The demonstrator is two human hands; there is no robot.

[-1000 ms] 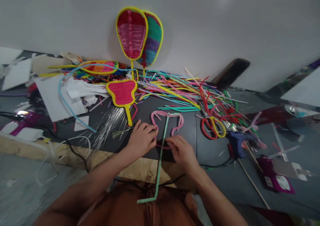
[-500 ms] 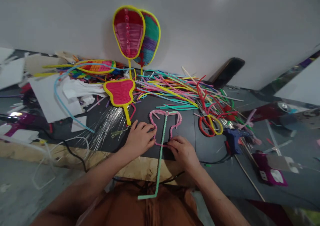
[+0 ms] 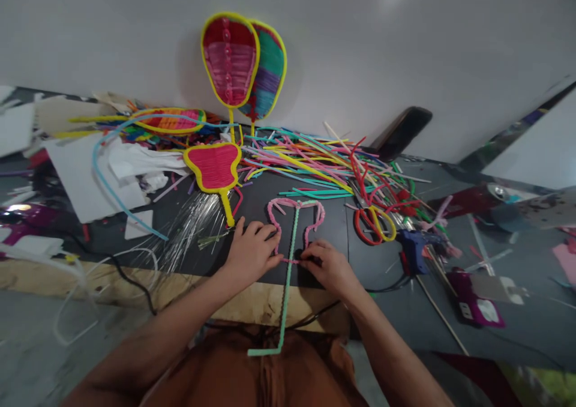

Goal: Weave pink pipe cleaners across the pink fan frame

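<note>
On the dark table in front of me lies a pink pipe-cleaner frame (image 3: 321, 214), bent into a wavy outline. A twisted mint-green pipe-cleaner stem (image 3: 288, 287) runs down its middle, past the table edge, and bends left at the bottom. My left hand (image 3: 252, 248) holds the frame's lower left side, thumb at the bottom corner and fingers along the side. At the lower right corner, my right hand (image 3: 326, 267) pinches the frame between thumb and fingers. A finished pink fan with a yellow rim (image 3: 213, 165) lies beyond my left hand.
Loose coloured pipe cleaners (image 3: 299, 161) lie along the wall. Scissors (image 3: 374, 224) and a blue glue gun (image 3: 414, 251) are at right. Two fans (image 3: 230, 59) lean upright on the wall near a dark phone (image 3: 402, 132). White paper (image 3: 92, 173) and silvery strands (image 3: 193, 227) are at left.
My left thumb has slid inward along the frame's bottom edge. The right fingers have shifted slightly at their corner. The whole view has moved a little; the frame stays in place.
</note>
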